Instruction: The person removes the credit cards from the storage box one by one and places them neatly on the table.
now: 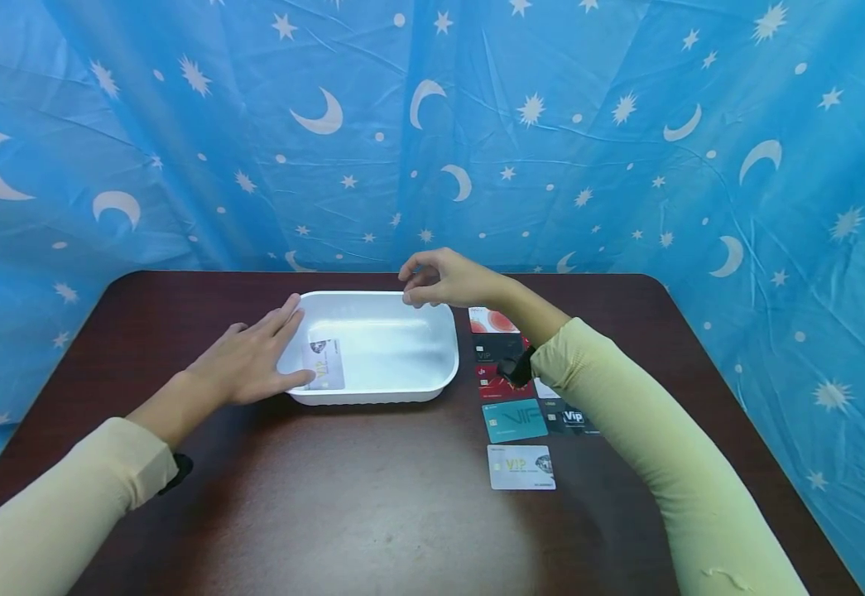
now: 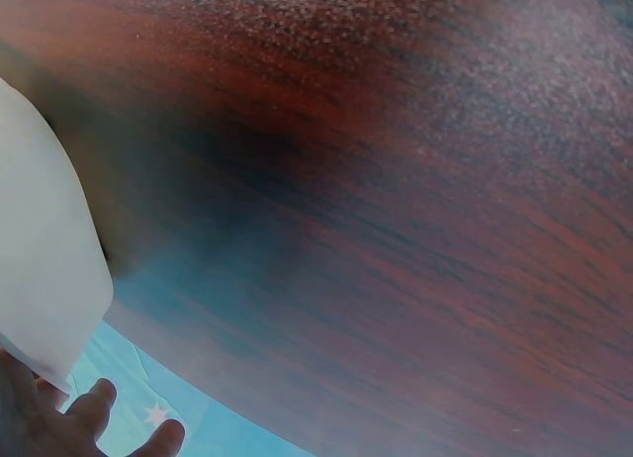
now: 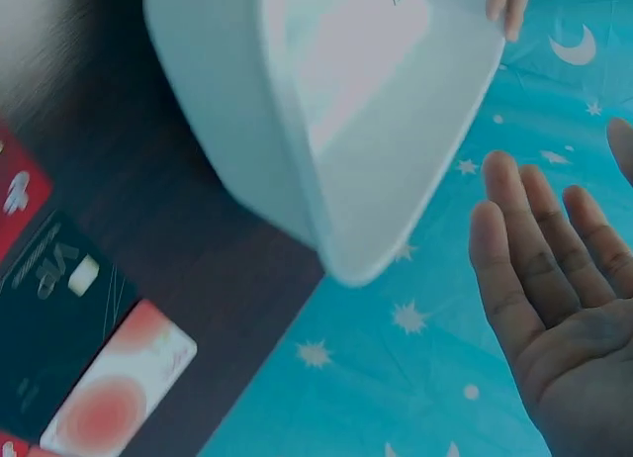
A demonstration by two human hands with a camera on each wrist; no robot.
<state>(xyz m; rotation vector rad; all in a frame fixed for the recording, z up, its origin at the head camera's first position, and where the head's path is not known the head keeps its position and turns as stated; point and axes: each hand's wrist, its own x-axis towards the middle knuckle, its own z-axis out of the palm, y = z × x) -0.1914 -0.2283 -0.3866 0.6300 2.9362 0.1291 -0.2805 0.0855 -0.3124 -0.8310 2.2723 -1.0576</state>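
A white tray (image 1: pixel 380 397) stands toward the back of the table. My left hand (image 1: pixel 257 356) rests at its left end, fingers spread along the rim and thumb at the front corner. A silver VIP card (image 1: pixel 333 364) lies inside, by the tray's left end. Above the back right corner hovers my right hand (image 1: pixel 450 280), its fingers loosely bent with nothing in them. The right wrist view shows that hand's bare palm (image 3: pixel 584 363) beside the tray. Only some left fingertips (image 2: pixel 91 408) appear in the left wrist view.
Right of the tray lie several cards: a white one with red circles (image 1: pixel 493 320), a black VIP card (image 1: pixel 495 348), a red card (image 1: pixel 499 385), a teal card (image 1: pixel 515 420), a dark Vip card (image 1: pixel 574 418) and another silver VIP card (image 1: pixel 521 468). A blue curtain (image 1: pixel 372 182) hangs behind.
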